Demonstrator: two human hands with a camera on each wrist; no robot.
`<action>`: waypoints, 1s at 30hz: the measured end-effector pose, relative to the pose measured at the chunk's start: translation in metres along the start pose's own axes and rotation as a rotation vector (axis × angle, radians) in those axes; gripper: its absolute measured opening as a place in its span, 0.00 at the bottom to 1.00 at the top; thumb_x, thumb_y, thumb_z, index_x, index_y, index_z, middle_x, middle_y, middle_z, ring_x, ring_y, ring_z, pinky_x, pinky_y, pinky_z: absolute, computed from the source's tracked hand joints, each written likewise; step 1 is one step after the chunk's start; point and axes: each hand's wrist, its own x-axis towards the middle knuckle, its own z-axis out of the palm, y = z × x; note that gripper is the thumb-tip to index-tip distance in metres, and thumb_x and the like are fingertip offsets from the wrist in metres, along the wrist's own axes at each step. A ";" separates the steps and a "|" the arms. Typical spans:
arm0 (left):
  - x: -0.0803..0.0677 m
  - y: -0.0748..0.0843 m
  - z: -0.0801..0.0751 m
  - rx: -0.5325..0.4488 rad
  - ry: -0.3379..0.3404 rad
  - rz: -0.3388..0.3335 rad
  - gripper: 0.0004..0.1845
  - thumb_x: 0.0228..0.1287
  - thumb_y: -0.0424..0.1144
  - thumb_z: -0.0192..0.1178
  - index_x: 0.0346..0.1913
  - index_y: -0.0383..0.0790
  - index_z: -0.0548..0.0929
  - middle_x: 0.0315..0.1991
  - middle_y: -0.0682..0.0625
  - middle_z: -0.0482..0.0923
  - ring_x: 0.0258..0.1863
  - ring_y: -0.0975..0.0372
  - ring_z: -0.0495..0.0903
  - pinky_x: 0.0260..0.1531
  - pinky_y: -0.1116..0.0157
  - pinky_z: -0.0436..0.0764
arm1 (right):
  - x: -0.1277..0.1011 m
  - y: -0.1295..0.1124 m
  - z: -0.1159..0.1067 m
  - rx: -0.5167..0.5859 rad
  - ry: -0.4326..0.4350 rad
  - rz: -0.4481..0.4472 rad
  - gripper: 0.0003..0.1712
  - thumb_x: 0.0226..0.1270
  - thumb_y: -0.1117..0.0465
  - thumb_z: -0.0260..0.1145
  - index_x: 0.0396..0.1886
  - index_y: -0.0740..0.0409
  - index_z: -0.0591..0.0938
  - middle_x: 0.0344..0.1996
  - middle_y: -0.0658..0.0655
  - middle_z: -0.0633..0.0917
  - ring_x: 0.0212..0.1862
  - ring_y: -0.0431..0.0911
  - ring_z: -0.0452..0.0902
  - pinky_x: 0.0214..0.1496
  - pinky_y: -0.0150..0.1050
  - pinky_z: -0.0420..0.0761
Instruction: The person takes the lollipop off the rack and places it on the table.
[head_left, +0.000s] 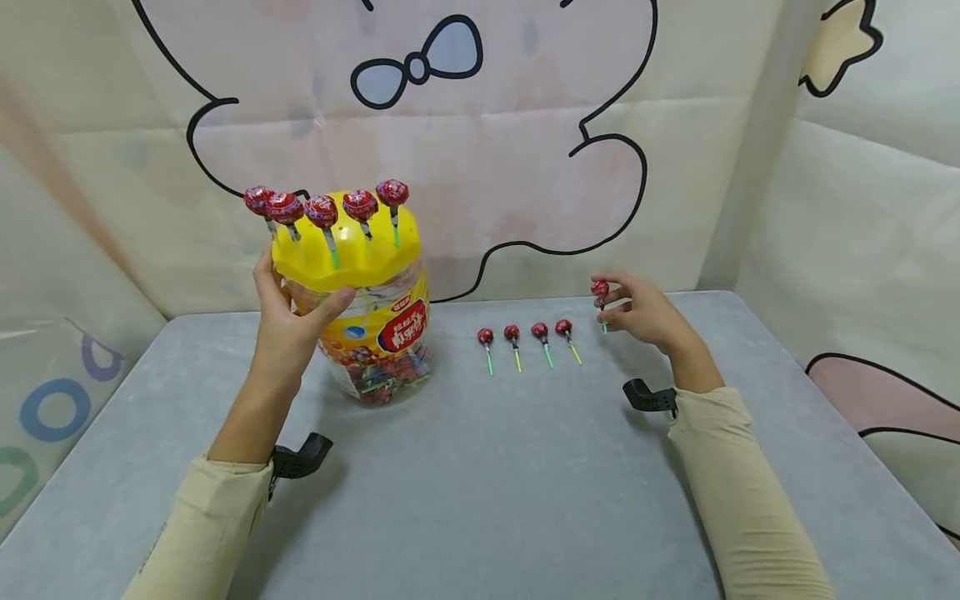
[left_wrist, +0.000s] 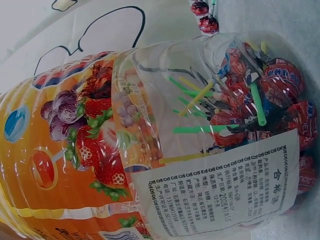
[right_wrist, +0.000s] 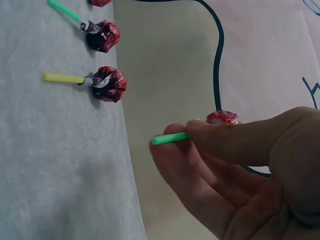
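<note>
In the head view, my left hand (head_left: pixel 288 321) grips a big clear candy jar (head_left: pixel 375 333) just below its yellow lid (head_left: pixel 341 262), thumb across the front. Several red-wrapped lollipops (head_left: pixel 321 212) stand upright in the lid, heads up. More lollipops (left_wrist: pixel 235 95) lie at the jar's bottom, seen through its wall in the left wrist view. Over the right part of the table, my right hand (head_left: pixel 637 312) pinches a single red lollipop (head_left: pixel 600 288) by its green stick (right_wrist: pixel 170 138), between thumb and fingers, head up.
Between the jar and my right hand, several lollipops (head_left: pixel 540 331) lie in a row on the grey table (head_left: pixel 480 483), with green and yellow sticks towards me. Behind the table hangs a printed cloth (head_left: pixel 495 183).
</note>
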 end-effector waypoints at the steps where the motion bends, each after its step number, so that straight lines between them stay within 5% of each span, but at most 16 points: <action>1: 0.000 0.000 0.000 -0.001 0.000 0.001 0.49 0.64 0.43 0.68 0.75 0.62 0.41 0.73 0.51 0.50 0.72 0.54 0.56 0.75 0.44 0.60 | 0.000 0.001 0.000 -0.004 -0.015 0.009 0.37 0.70 0.75 0.57 0.77 0.59 0.60 0.61 0.72 0.73 0.54 0.59 0.80 0.50 0.42 0.87; 22: 0.005 0.003 0.004 -0.029 -0.004 0.010 0.49 0.64 0.42 0.67 0.75 0.63 0.42 0.73 0.52 0.52 0.70 0.57 0.59 0.75 0.44 0.60 | 0.004 0.017 -0.003 0.005 -0.084 0.031 0.38 0.66 0.79 0.57 0.75 0.65 0.60 0.60 0.75 0.72 0.49 0.54 0.82 0.48 0.41 0.87; 30: 0.000 0.002 0.001 -0.010 0.000 -0.006 0.49 0.65 0.43 0.67 0.75 0.63 0.41 0.73 0.51 0.51 0.70 0.56 0.57 0.74 0.43 0.60 | 0.006 0.021 0.003 -0.265 -0.140 0.044 0.38 0.67 0.69 0.64 0.75 0.64 0.63 0.63 0.74 0.74 0.38 0.46 0.87 0.53 0.47 0.80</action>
